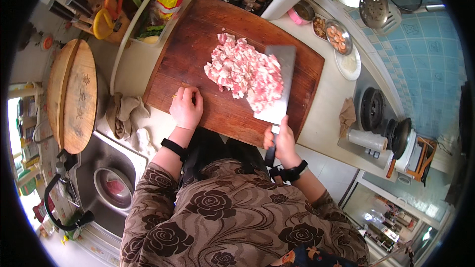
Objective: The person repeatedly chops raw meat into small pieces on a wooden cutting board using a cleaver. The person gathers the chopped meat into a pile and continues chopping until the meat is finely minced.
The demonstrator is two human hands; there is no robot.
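My right hand is closed around the black handle of a broad cleaver. The blade lies nearly flat at the right side of a wooden cutting board, its inner part under the edge of a heap of chopped raw pinkish meat. My left hand rests with curled fingers on the board's front left edge; no object shows in it, though its palm side is hidden. Small bits of meat lie at the heap's rim.
Knives and scissors stand in a wooden block. A wood-lidded pot and cloths are left, near the sink holding a metal bowl. Small dishes, including a plate of shrimp, sit at the right wall.
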